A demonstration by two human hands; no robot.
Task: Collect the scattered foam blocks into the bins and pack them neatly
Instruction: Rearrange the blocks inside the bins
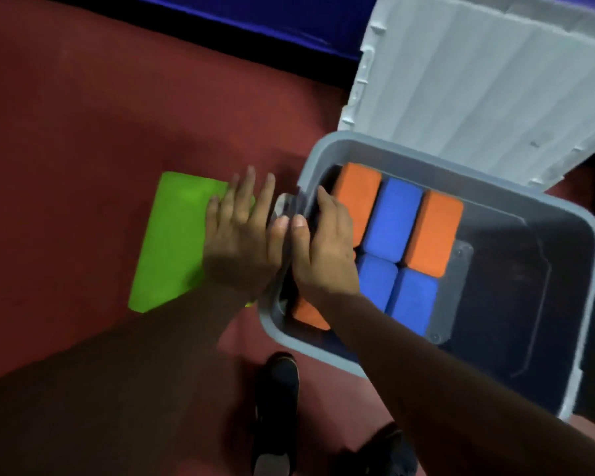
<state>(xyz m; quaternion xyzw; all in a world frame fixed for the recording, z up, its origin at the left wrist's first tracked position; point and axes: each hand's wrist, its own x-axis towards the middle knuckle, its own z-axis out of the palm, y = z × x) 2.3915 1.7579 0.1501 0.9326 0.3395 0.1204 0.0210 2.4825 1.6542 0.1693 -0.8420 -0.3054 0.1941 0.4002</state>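
A grey bin (564, 255) stands on the red floor with its lid swung open. Inside lie orange blocks (433, 231) and blue blocks (392, 218), packed side by side in rows at the bin's left half. My right hand (323, 249) reaches into the bin and rests flat on an orange block (310, 316) by the left wall, thumb at the rim. A large flat green block (169, 242) lies on the floor just left of the bin. My left hand (241, 235) lies on its right end with fingers straight, thumb against the bin's rim.
The pale grey lid (478, 84) leans back behind the bin. A blue and black strip (255, 25) borders the floor at the far side. My dark shoes (279, 407) stand in front of the bin. The bin's right half shows bare bottom.
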